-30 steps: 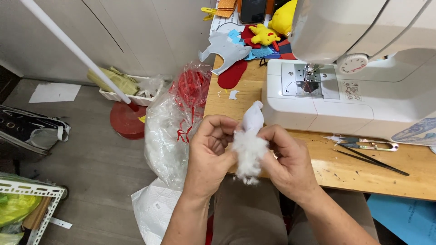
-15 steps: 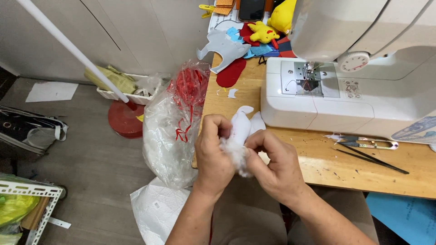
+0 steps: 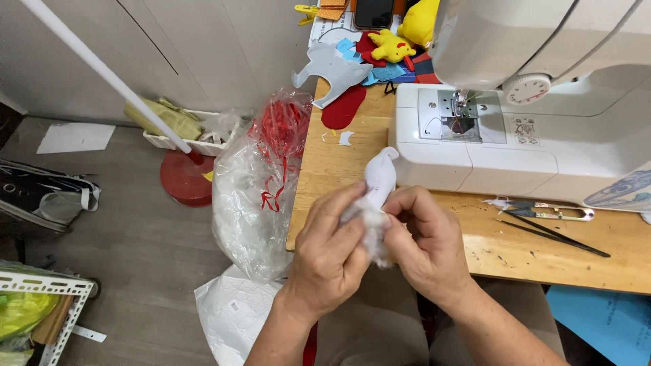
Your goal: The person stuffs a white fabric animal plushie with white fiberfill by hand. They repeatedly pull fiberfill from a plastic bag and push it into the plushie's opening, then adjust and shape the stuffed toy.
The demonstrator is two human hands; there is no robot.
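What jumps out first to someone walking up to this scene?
Two hands, the left hand and right hand, pinch a small white fabric piece with fluffy stuffing at centre. Behind them a white sewing machine fills the wooden table, and a clear plastic bag hangs at its left edge.

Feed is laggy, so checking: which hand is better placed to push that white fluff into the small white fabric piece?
Probably the right hand: its fingertips pinch at the stuffing by the fabric piece, while the left hand cups both from below.

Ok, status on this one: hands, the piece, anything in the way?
Both hands, left hand and right hand, pinch white stuffing at small white fabric piece. Sewing machine just behind; nothing blocking.
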